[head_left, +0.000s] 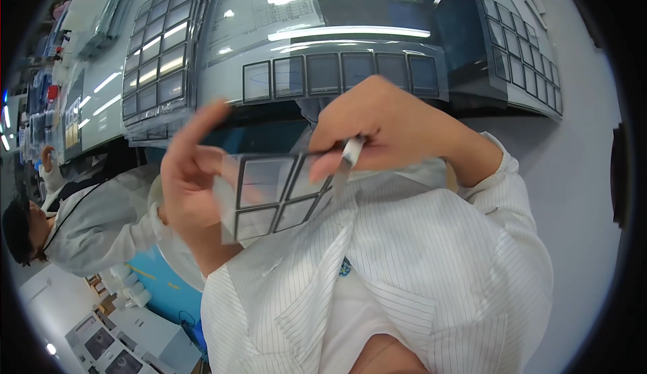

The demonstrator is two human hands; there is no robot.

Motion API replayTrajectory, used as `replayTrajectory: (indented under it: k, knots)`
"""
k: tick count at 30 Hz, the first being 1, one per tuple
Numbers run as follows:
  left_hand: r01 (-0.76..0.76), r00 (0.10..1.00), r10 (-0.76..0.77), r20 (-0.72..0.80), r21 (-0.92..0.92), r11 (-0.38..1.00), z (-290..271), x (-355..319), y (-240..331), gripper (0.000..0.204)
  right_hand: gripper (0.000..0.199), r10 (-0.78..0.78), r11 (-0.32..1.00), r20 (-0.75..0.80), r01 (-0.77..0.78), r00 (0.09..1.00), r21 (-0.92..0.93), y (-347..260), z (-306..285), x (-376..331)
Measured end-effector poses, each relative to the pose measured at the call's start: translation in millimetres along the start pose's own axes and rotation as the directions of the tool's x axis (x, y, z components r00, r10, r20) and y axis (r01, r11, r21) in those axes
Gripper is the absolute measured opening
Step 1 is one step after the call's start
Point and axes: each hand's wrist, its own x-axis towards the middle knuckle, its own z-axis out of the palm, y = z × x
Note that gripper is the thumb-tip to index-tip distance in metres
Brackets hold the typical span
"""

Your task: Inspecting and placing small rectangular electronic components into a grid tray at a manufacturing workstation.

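Observation:
A small clear sheet with black-framed panes (267, 183) is held tilted in front of my chest. My left hand (193, 189), blurred by motion, has it at its left edge. Some of the left fingers show through the film, and one finger points up. My right hand (384, 121) is closed around a slim tool with a white end (352, 150) and a flat greyish part, perhaps a blade, beside the sheet's right edge. A right fingertip overlaps the sheet's upper right pane. Most of the tool is hidden in the fist.
Ahead on the glossy table (236, 17) lies a strip of black-framed panes (323, 74). Stacked pane sheets (158, 50) stand at the left, and another pane sheet (519, 50) lies near the right edge. A co-worker (101, 219) is close on my left.

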Motion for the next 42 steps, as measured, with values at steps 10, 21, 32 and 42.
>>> replayTrajectory:
  k: [10,21,32,42]
  knots:
    - [0.221,0.837,0.251,0.486,-0.720,0.658,48.2,46.9,-64.9,0.101,0.045,0.175,0.544,-0.253,0.121,0.951,0.830,85.4,-66.7,-28.7]
    - [0.397,0.907,-0.310,0.285,-0.339,0.853,77.0,33.4,-67.9,0.033,0.034,0.618,0.777,-0.581,-0.525,0.531,0.347,60.8,-84.0,-15.2]
    - [0.232,0.973,-0.224,0.062,-0.212,0.949,60.0,32.9,-57.8,0.023,0.044,0.709,0.686,-0.505,-0.648,0.492,0.332,64.3,-92.6,-17.8]
    - [0.337,0.939,-0.338,0.060,-0.342,0.877,67.4,24.5,-81.6,0.019,0.034,0.435,0.778,-0.618,-0.619,0.655,-0.108,27.4,-78.0,-32.7]
